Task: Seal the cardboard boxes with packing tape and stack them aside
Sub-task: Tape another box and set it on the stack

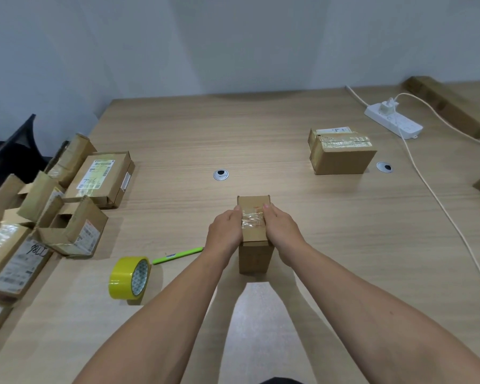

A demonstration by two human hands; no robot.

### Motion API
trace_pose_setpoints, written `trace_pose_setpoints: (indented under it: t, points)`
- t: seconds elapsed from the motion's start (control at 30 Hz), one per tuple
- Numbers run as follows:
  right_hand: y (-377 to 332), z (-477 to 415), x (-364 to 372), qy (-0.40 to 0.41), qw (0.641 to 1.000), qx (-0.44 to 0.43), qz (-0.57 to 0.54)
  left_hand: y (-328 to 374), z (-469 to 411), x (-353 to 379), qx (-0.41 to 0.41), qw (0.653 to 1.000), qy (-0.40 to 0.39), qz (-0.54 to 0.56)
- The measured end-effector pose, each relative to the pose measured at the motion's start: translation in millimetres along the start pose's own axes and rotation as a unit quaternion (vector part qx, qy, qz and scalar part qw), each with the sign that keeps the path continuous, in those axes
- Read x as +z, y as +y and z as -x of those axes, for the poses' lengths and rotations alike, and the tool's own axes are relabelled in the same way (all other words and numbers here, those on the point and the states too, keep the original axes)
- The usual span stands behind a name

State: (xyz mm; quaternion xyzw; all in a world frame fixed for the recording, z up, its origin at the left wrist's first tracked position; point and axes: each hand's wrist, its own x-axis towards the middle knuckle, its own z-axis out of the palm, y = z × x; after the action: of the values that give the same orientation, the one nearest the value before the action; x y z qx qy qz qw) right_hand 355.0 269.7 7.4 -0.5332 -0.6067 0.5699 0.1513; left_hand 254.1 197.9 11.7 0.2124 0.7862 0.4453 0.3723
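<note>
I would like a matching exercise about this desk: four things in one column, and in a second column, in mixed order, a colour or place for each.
Things:
1. tape roll
2. pen
3. power strip
4. narrow box

Colour or place:
a. white, at the far right of the desk
b. between the left hand and the right hand
c. green, lying flat
d. yellow, standing on its edge

Pairs: 1-d, 2-c, 3-a, 4-b

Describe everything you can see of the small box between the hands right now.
The small box is plain brown cardboard, narrow and tall, standing upright on the wooden table. Its top is closed, with a crinkled strip of clear tape across it. The left hand and right hand grip its sides, thumbs on the top beside the tape.
</note>
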Motion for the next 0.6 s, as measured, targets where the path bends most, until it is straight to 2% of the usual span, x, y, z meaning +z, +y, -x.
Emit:
trace_pose_setpoints:
  t: [0.07, 0.2, 0.6]
  points:
    - [3, 3, 2, -0.017, 1.0, -0.005, -0.013, 5, 8, 1, 0.02, 0.999, -0.018, -0.017]
    - [14, 7, 8, 0.003, 0.998, -0.027, -0.056, -1, 12, 3, 0.056, 0.997, -0.032, -0.045]
    - [19, -4, 7, -0.007, 0.996, -0.028, -0.082, -4, 10, 0, 0.047, 0.998, -0.049, -0.015]
